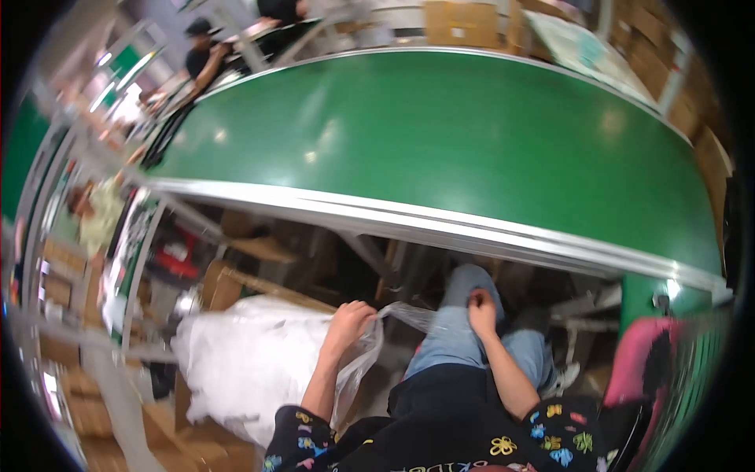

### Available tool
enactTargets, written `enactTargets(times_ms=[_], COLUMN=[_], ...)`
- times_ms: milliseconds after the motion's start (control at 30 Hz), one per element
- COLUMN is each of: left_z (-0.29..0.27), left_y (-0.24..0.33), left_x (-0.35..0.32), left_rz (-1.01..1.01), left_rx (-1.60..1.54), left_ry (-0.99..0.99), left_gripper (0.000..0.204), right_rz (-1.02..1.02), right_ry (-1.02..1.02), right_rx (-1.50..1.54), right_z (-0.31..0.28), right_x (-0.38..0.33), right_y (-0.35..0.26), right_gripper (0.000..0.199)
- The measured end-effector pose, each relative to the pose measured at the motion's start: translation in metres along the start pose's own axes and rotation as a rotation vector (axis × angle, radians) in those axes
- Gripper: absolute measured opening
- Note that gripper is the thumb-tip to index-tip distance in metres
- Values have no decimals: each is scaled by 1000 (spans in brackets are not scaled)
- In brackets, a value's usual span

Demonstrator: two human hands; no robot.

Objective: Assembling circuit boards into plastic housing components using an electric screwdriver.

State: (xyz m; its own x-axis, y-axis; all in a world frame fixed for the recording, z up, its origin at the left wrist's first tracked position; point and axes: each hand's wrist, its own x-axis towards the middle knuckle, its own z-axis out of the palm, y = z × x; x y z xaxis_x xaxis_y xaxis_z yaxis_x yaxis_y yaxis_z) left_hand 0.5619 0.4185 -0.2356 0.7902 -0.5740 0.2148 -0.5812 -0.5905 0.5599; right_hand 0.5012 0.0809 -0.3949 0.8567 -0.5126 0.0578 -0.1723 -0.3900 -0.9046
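My left hand (351,321) is closed on the edge of a clear plastic bag (366,350), its fingers curled over the film. A twisted strip of the bag trails to the right toward my knee. Beside that hand, a large white mass (244,366), wrapped or lined with plastic, fills an open cardboard box (271,287); what it is made of I cannot make out. Above my thigh in blue jeans (452,334), my right hand (482,313) has its fingers curled in. Anything within them is too small or blurred to name.
A long green conveyor belt (440,134) with a metal edge rail (354,211) crosses in front of me. Table legs and boxes stand beneath. A pink chair back (641,358) is at my right. Other people (206,55) work at the far left. Cardboard boxes (462,23) line the back.
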Motion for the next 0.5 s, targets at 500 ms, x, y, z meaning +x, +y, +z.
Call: enactTargets(times_ms=[500], left_z=[-17], left_y=[-19], left_x=[-40], left_rz=[-57], left_rx=[-73], left_ry=[183], left_gripper=[7], right_rz=[-78], right_ry=[-37], right_rx=[-5], right_z=[-10], right_x=[13], right_y=[29], right_gripper=[13])
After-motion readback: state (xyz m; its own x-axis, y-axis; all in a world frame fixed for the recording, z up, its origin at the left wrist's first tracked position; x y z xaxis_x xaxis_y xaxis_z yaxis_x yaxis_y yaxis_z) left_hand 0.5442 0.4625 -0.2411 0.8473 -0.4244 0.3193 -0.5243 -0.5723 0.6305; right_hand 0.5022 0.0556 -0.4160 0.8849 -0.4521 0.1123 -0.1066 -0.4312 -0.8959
